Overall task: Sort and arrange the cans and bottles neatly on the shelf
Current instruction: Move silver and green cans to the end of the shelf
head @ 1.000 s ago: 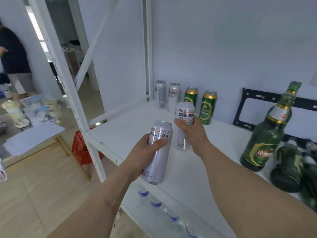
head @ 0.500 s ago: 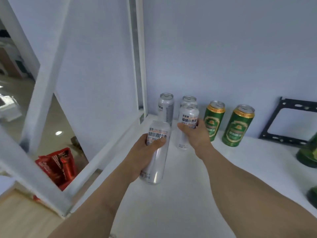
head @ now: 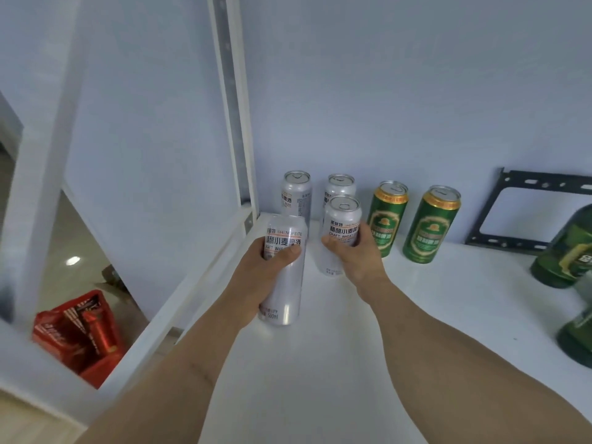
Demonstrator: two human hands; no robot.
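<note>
My left hand (head: 261,277) grips a tall silver can (head: 285,283), tilted a little, near the shelf's left edge. My right hand (head: 362,257) grips a second silver can (head: 341,219), upright, just in front of the back row. Against the wall stand two more silver cans (head: 296,193) (head: 339,185) and, to their right, two green cans (head: 387,217) (head: 431,224). Green glass bottles (head: 567,251) (head: 576,334) show at the right edge, cut off by the frame. All rest on the white shelf (head: 320,379).
A white upright post (head: 235,107) rises at the shelf's back left corner. A black metal bracket (head: 499,238) leans on the wall at the back right. Below the shelf on the left, a red crate (head: 80,334) sits on the floor.
Both hands have carried their silver cans toward the back left corner of the shelf. The view has closed in on the back row; the bottles have slid to the right edge.
</note>
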